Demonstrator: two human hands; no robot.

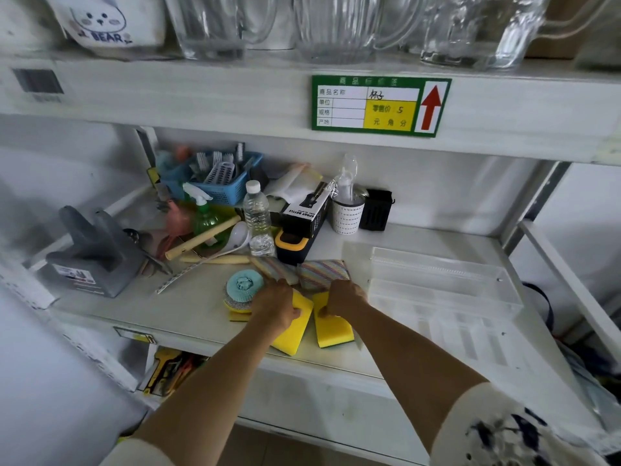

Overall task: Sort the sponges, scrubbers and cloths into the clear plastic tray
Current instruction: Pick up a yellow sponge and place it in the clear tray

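Two yellow sponges lie near the shelf's front edge. My left hand grips the left sponge; my right hand grips the right sponge at its top corner. Left of my left hand a teal mesh scrubber rests on a silvery scrubber and another yellow sponge. Striped cloths lie just behind my hands. The clear plastic tray stands to the right, with nothing seen inside it.
Behind the cloths are a black and yellow spray bottle box, a water bottle, a green sprayer, a blue basket and a grey holder. Glass jugs fill the upper shelf.
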